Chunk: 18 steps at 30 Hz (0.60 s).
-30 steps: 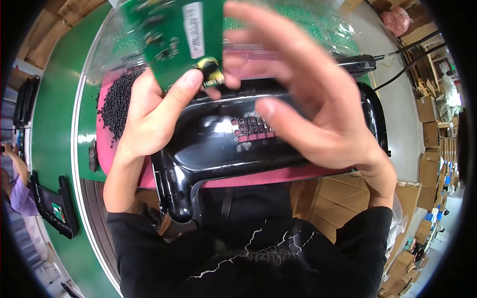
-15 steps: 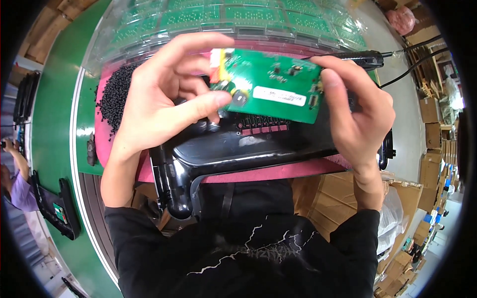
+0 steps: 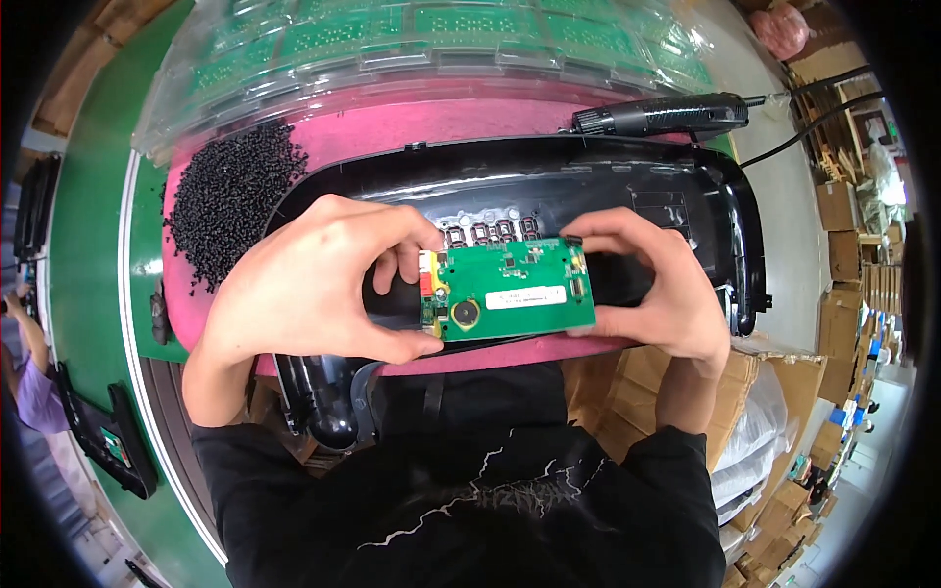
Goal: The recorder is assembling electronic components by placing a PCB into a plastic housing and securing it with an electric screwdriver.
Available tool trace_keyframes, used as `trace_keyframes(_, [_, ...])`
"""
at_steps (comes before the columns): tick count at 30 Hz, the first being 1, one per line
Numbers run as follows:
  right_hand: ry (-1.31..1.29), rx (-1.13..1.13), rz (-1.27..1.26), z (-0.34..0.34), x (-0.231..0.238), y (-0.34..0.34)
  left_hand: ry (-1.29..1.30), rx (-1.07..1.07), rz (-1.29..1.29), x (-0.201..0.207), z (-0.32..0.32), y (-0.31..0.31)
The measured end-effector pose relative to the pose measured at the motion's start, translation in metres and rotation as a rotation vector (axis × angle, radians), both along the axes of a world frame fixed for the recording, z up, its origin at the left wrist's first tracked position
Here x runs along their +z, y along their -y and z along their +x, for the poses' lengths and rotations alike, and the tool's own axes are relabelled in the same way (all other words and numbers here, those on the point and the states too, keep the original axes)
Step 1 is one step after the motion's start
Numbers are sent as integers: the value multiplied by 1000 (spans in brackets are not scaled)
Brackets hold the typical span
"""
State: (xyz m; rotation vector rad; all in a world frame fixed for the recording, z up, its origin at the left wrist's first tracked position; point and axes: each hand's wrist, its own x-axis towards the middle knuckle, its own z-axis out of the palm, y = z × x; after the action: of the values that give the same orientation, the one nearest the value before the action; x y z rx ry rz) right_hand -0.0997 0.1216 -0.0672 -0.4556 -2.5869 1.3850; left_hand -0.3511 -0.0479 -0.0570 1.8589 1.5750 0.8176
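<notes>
Between my two hands is a green circuit board (image 3: 505,269) with a white label, a round black part and coloured connectors at its left end. My left hand (image 3: 328,279) grips that left end, thumb at the near edge and fingers at the far edge. At the right end, my right hand (image 3: 652,284) pinches the board the same way. Below it lies a black plastic housing (image 3: 608,186), its hollow side up. A row of small square openings (image 3: 495,228) in the housing shows just beyond the board. Whether board and housing touch, I cannot tell.
A heap of small black screws (image 3: 235,191) lies on the pink mat (image 3: 392,122) at the left. A black electric screwdriver (image 3: 662,116) rests at the far right. Clear trays (image 3: 441,49) of green boards stand behind. Another person's sleeve (image 3: 39,397) shows at far left.
Both hands have brought the board nearer to me and lower over the housing. It has turned from tilted to nearly level, uncovering the housing's far part.
</notes>
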Motion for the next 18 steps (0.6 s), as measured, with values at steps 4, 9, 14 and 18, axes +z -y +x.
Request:
trace_keyframes(4, [-85,63,163,-7,-9,-7,12,66,-32,-1,-3,-2])
trace_keyframes(9, [-150,-28,313,-22,-24,-4,-57,138,-43,-11,-8,-4])
trace_keyframes(14, [-80,-81,383,-22,-23,7,-163,194,-28,-16,-1,-4])
trace_keyframes(18, [-54,-88,416,-27,-27,8,-210,217,-33,-18,-5,-4])
